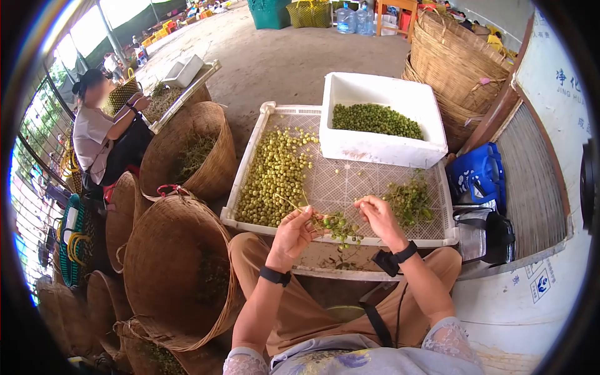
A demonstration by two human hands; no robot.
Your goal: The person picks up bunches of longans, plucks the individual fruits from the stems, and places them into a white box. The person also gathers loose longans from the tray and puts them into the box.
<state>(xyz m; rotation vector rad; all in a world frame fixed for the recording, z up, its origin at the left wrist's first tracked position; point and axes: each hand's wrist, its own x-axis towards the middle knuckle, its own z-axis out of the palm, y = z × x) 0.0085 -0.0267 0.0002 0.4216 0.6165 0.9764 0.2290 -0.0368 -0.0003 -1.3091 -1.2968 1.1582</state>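
Observation:
My left hand point(292, 235) is closed around the stems of a sprig of green berries point(340, 227). Its fruit hangs to the right, over the front edge of a white mesh tray point(337, 190). Just right of the sprig, my right hand point(380, 220) has its thumb and fingers drawn together; whatever they pinch is hidden or too small to name. Loose yellow-green berries point(275, 178) cover the tray's left side. A leafy heap of berry sprigs point(409, 200) lies on its right. Darker green berries point(375, 120) fill part of a white foam box point(381, 150) at the back.
Large woven baskets point(178, 269) stand at my left, one holding stems point(194, 155). Another person point(103, 128) sits beyond them at a second tray point(184, 94). Tall baskets point(456, 62) and a blue bag point(478, 172) stand to the right.

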